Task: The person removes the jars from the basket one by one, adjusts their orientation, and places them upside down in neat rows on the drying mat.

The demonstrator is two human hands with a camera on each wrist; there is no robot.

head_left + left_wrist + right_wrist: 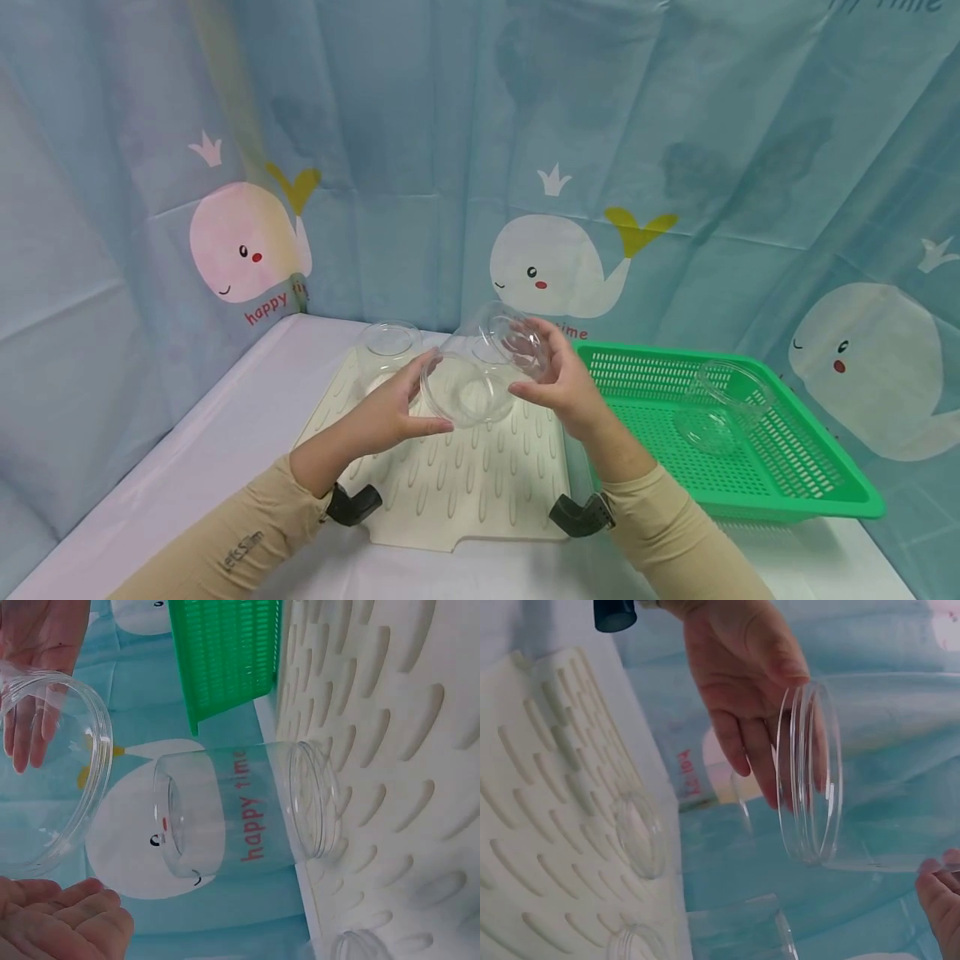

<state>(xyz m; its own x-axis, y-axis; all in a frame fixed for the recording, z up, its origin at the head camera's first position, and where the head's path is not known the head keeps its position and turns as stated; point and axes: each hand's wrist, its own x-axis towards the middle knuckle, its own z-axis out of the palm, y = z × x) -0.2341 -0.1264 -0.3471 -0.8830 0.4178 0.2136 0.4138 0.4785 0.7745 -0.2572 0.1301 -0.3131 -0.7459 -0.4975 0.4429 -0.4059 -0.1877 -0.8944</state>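
Person's L hand point(390, 408) is part-open, bent round the rim end of the jar point(892, 772); R hand point(566, 387) is spread wider abt the base end, thumb near side, fingers far side. Jar's off the mat point(450, 500), tilted btwn hands, rim lower, toward L hand.

Main risk = slip: smooth wall, prob. slick, so if one hand eases w/o the other firm, jar could drop. Mid jar point(240, 810) stands rim-down on mat just beyond both hands, far jar point(390, 342) beyond L hand; a fwd swing could tip either, esp. as see-thru walls make gaps hard to judge. Basket point(825, 496), w/ a jar inside, sits right of R hand; forearm could snag its rim.
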